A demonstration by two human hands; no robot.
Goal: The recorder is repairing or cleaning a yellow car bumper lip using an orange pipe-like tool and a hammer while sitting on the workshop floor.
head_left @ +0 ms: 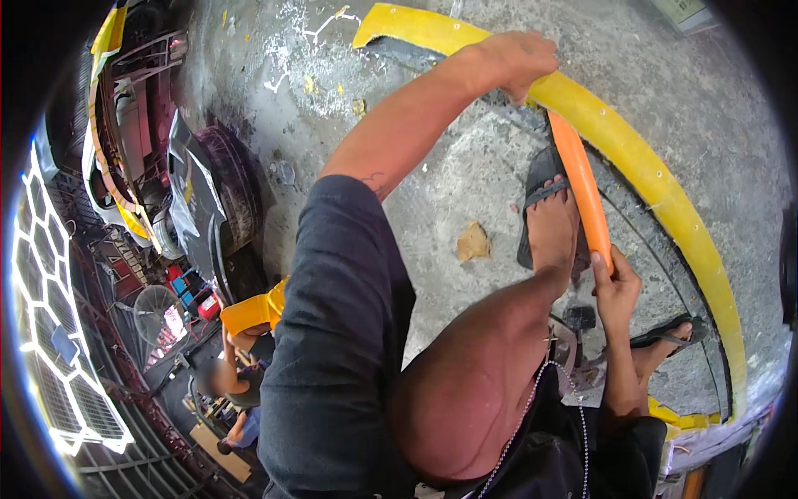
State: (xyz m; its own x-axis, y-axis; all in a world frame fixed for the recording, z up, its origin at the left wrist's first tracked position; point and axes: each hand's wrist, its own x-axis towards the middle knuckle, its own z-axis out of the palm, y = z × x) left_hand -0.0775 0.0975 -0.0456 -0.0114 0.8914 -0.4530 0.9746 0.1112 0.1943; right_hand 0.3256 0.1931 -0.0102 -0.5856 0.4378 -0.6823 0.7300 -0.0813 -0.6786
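Observation:
A long, curved yellow strip [657,170], dotted with small holes or fasteners along its face, arcs over the concrete from the upper middle to the lower right. My left hand [517,65] is closed over its upper part, the fingertips partly hidden. Beneath that hand, a smooth orange strip [579,179] runs from the yellow strip's inner edge down toward me. My right hand [615,291] pinches the lower end of the orange strip between thumb and fingers. The orange strip's upper end meets or passes under the yellow one; I cannot tell which.
My sandalled feet [550,220] stand inside the arc. A brown scrap [474,242] lies on the stained concrete floor [449,308]. At left are a dark vehicle panel [195,195], a tyre [235,183], a fan [160,316], and another person [220,376] near a yellow-orange part [249,314].

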